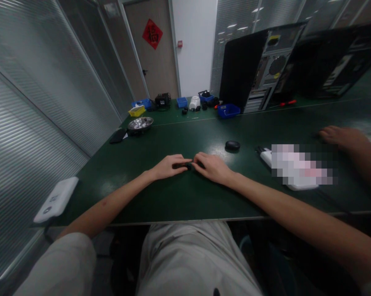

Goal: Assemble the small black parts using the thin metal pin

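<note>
Green table (188,197), hands (167,166) (214,168) inside near edge (188,222)

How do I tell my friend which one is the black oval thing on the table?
Start at the green table and find the person's right hand near its edge. Look between that hand and the blue tray beside the black computer tower. The black oval object there is rounded and lies by itself, unlike the small black parts clustered farther back.

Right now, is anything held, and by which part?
The left hand and right hand seem to pinch a small dark piece between them; by which part, I can't tell.
</note>
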Demonstrator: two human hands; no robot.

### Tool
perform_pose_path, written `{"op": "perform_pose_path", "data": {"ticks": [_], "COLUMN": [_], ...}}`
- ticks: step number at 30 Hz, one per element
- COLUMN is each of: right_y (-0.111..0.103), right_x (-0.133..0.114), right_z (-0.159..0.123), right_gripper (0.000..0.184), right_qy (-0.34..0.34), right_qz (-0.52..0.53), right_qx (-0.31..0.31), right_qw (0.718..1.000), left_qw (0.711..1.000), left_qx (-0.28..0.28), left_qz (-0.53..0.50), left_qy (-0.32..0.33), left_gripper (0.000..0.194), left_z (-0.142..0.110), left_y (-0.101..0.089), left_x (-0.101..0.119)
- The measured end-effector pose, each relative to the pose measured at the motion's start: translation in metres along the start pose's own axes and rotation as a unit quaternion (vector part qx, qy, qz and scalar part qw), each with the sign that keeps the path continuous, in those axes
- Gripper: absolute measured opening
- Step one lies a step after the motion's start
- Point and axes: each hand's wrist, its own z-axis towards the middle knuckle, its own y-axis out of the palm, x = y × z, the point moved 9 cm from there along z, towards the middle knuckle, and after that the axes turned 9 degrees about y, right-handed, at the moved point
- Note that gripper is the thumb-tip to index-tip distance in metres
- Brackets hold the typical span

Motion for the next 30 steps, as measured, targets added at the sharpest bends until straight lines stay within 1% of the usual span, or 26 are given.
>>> {"op": "perform_pose_path", "data": {"ticks": [4,8,10,13,16,19,21,25,27,28,30], "right_y": [0.002,0.001,-0.002,-0.008,-0.011,-0.011,-0.011,-0.011,-0.011,-0.012,-0.013], "right_x": [0.003,0.006,0.011,0.023,0.031,0.033,0.032,0.029,0.029,0.028,0.028], "right_z": [0.001,0.001,0.002,0.001,0.001,0.002,0.002,0.002,0.001,0.001,0.001], "right_gripper": [0.022,0.02,0.021,0.022,0.023,0.023,0.022,0.022,0.022,0.021,0.021], "right_qy": [0.008,0.025,0.043,0.072,0.091,0.098,0.099,0.098,0.097,0.096,0.095], "right_qz": [-0.043,-0.089,-0.1,-0.099,-0.089,-0.082,-0.08,-0.065,-0.058,-0.055,-0.051], "right_qx": [-0.023,-0.045,-0.045,-0.043,-0.045,-0.048,-0.048,-0.052,-0.054,-0.054,-0.052], "right_qw": [0.999,0.995,0.993,0.992,0.991,0.991,0.991,0.992,0.992,0.992,0.993], "left_qw": [0.997,0.994,0.995,0.997,0.999,0.999,0.998,0.994,0.992,0.992,0.989], "left_qx": [-0.032,-0.055,-0.055,-0.039,-0.017,-0.004,-0.007,-0.038,-0.046,-0.043,-0.022], "left_qz": [0.068,0.09,0.086,0.063,0.031,0.029,0.043,0.09,0.112,0.122,0.137], "left_qy": [0.019,0.021,0.019,0.009,0.007,0.024,0.034,0.045,0.033,0.016,-0.043], "left_gripper": [0.044,0.045,0.044,0.042,0.033,0.025,0.027,0.033,0.034,0.036,0.039], "left_z": [0.003,0.004,0.003,0.002,0.0,0.002,0.005,0.01,0.007,0.003,-0.012], "left_y": [0.004,0.007,0.006,0.003,-0.001,-0.003,0.0,0.005,0.0,-0.006,-0.028], "left_x": [0.008,0.01,0.01,0.006,0.004,0.006,0.009,0.014,0.006,-0.003,-0.032]}}
